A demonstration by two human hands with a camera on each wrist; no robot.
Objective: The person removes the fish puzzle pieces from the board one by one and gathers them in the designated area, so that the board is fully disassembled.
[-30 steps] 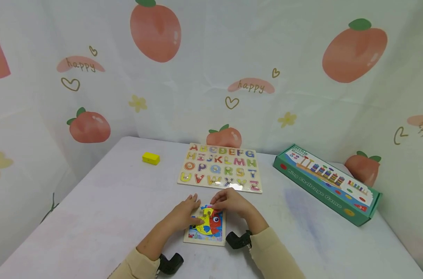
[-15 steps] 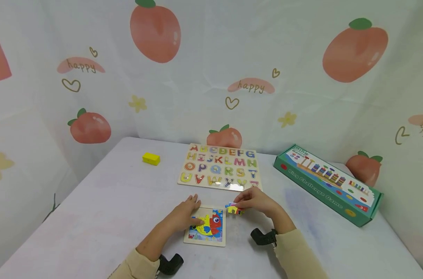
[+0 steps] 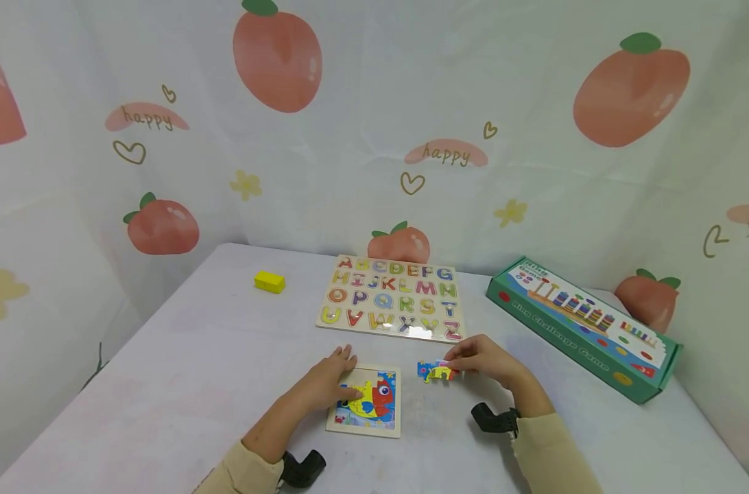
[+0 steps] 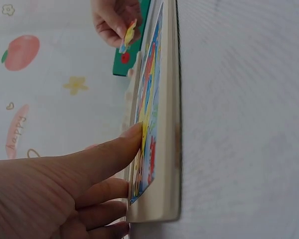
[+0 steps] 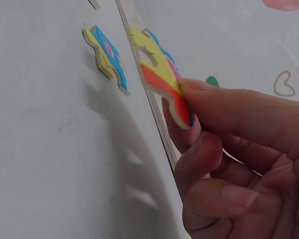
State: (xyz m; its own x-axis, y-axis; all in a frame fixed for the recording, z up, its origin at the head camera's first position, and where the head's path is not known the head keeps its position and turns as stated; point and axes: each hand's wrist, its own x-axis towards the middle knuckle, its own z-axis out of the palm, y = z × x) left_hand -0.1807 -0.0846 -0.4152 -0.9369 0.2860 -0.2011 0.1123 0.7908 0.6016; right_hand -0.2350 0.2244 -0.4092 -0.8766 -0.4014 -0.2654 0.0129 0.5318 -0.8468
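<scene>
My left hand (image 3: 325, 384) lies across the left side of a small wooden fish jigsaw puzzle (image 3: 381, 433), fingers straight and thumb on the picture. In the left wrist view the thumb presses the fish, with the other fingers along the frame. Bare wood shows at the puzzle's upper left. To the right of it, my right hand (image 3: 485, 360) pinches a yellow and red jigsaw piece (image 5: 162, 72) between thumb and fingers. A second piece (image 5: 105, 52), blue and yellow, lies on the table beside the held one.
Behind the hands lies a wooden alphabet board (image 3: 389, 298). A green Ring Challenge Game box (image 3: 584, 329) stands at the right, and a yellow block (image 3: 269, 281) sits at the back left. A printed curtain (image 3: 350, 137) hangs behind the table.
The right hand has moved from the puzzle's upper right corner to the right, taking jigsaw pieces out of it. One piece now lies on the table. The left hand has stayed put.
</scene>
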